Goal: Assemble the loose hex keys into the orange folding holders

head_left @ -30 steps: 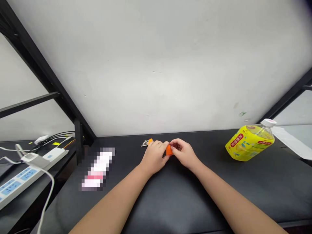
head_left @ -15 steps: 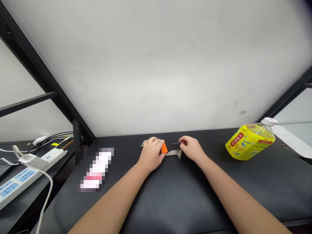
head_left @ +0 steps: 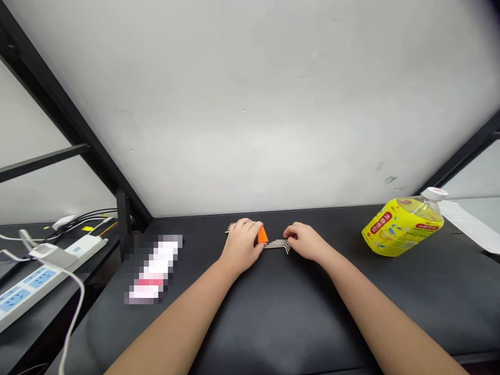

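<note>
My left hand [head_left: 241, 244] rests closed on an orange holder [head_left: 262, 235] at the back of the black table [head_left: 297, 312]. A row of thin metal hex keys [head_left: 276, 244] sticks out of the holder to the right and lies flat on the table. My right hand [head_left: 306, 241] is curled with its fingertips pinched at the bent ends of those keys. More metal ends [head_left: 231, 228] show just left of my left hand.
A yellow-labelled bottle [head_left: 402, 221] lies on its side at the right. A pixelated white and pink object [head_left: 153, 270] lies left of my hands. White power strips [head_left: 39, 271] with cables sit on the lower left shelf. A black frame post [head_left: 124, 221] stands at the table's left corner.
A second ago both hands pinched the orange holder together. My right hand then pulled away to the right with a thin key and has now come down onto the keys' ends.
</note>
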`<state>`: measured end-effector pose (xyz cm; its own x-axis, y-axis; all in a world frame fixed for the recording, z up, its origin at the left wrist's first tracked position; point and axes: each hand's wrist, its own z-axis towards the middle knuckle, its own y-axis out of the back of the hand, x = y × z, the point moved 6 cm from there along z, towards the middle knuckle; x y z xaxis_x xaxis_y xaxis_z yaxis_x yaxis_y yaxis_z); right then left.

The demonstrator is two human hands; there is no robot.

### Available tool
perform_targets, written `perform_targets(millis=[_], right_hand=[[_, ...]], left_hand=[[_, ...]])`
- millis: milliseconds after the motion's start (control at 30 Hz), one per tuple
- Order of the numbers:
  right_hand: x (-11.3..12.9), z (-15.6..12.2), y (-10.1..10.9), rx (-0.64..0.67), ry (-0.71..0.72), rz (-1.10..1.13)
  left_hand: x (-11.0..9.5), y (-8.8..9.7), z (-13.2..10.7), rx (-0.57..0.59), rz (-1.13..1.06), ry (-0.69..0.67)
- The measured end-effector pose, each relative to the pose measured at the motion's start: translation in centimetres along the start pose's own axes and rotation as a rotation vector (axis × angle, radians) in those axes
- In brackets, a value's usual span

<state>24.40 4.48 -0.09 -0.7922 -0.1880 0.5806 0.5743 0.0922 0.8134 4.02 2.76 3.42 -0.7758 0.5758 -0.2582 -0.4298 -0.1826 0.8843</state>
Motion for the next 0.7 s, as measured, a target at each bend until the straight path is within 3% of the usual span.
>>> perform_targets(millis=[167, 467, 700], right_hand=[[0.1, -0.4, 0.1, -0.012, 0.033, -0.022], [1.5, -1.1, -0.4, 0.077, 0.086, -0.122], [2.9, -1.8, 0.3, 0.042, 0.143, -0.201]], left_hand=[[0.0, 0.0, 0.0, -0.004, 0.001, 0.004], [-0.1, 0.0, 0.0, -0.005, 0.011, 0.003], [0.0, -0.1, 0.1, -0.004, 0.006, -0.003]])
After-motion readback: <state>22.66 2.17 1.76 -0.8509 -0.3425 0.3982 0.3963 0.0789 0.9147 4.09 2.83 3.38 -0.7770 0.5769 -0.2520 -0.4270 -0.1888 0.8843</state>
